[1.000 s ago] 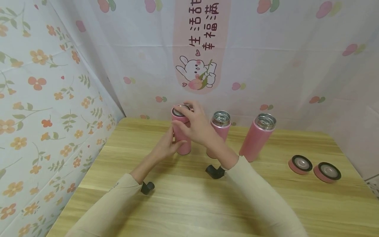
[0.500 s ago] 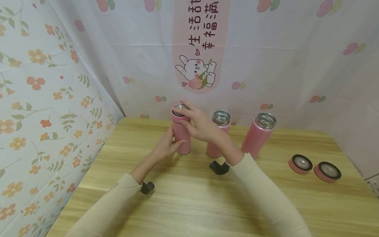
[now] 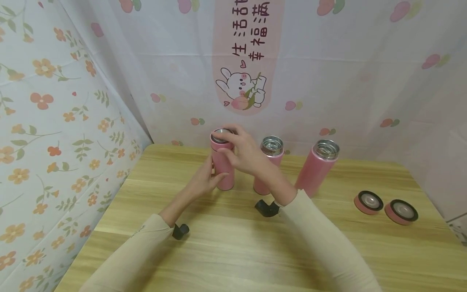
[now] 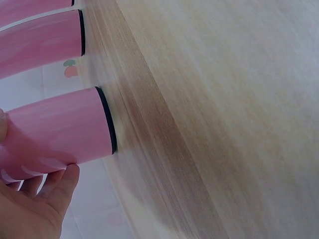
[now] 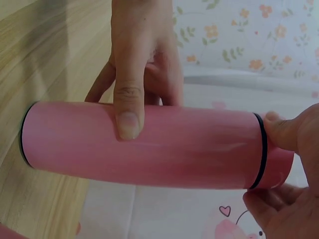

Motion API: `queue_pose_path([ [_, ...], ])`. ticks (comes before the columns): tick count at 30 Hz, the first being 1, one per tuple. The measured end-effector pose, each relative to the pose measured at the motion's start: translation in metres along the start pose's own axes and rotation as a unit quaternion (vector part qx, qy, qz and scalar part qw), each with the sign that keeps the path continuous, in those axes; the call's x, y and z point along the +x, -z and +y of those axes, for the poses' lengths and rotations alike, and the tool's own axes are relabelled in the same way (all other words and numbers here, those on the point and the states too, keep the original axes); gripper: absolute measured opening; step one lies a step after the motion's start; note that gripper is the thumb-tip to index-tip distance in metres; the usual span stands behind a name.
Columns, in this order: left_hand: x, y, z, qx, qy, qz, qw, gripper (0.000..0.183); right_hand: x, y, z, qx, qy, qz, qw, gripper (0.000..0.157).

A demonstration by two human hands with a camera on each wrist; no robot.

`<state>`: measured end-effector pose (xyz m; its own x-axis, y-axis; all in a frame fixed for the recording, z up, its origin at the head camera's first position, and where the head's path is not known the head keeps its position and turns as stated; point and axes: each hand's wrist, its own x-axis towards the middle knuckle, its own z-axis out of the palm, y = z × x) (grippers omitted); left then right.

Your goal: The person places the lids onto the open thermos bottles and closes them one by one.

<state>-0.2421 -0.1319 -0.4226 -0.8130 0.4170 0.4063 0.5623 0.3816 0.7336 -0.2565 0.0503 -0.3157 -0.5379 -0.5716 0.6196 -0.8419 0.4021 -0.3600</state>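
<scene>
Fingers [image 4: 64, 188] grip pink bottle [image 4: 57, 132]; two similar bottles [image 4: 42, 42] near, wood-grain tabletop [image 4: 224, 99].

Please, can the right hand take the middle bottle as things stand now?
Probably not at once: the right hand grips the lid of the left bottle. If it let go, likely yes: the middle bottle stands close by, with nothing visible between.

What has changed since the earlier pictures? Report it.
The right hand has shifted slightly on the lid, its thumb moving rightward. Nothing new is held. The left hand still grips the held bottle; the middle bottle, right bottle and loose lids stayed put.
</scene>
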Motion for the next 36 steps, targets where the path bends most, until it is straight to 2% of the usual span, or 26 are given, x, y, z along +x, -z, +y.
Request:
queue_pose_path([
  [6,0.001,0.001,0.001,-0.005,-0.011,-0.002,0.9999,0.072,0.001,-0.003,-0.006,-0.031,-0.052,0.018,0.998,0.037],
  [10,0.000,0.006,0.021,-0.005,-0.019,-0.005,0.9998,0.073,0.001,-0.006,-0.010,-0.046,-0.072,0.032,0.996,0.038],
  [13,-0.002,0.006,0.019,-0.005,-0.013,-0.011,0.9998,0.078,0.001,-0.009,-0.010,-0.056,-0.073,0.051,0.994,0.039],
  [17,-0.003,0.001,-0.001,0.005,0.004,-0.013,0.9999,0.084,0.001,-0.012,-0.011,-0.068,-0.071,0.073,0.993,0.040],
  [24,-0.003,0.001,-0.002,0.012,0.003,-0.010,0.9999,0.084,-0.001,-0.015,-0.010,-0.081,-0.060,0.092,0.991,0.041],
  [27,-0.003,0.000,-0.001,0.016,0.003,-0.009,0.9998,0.084,-0.003,-0.014,-0.010,-0.059,-0.065,0.077,0.993,0.042],
  [31,-0.001,-0.001,0.001,0.001,-0.006,-0.007,1.0000,0.085,-0.002,-0.007,-0.008,-0.019,-0.069,0.034,0.997,0.042],
  [36,0.000,-0.002,0.002,-0.013,-0.018,-0.001,0.9998,0.087,0.000,0.002,-0.005,-0.004,-0.037,-0.022,0.999,0.043],
])
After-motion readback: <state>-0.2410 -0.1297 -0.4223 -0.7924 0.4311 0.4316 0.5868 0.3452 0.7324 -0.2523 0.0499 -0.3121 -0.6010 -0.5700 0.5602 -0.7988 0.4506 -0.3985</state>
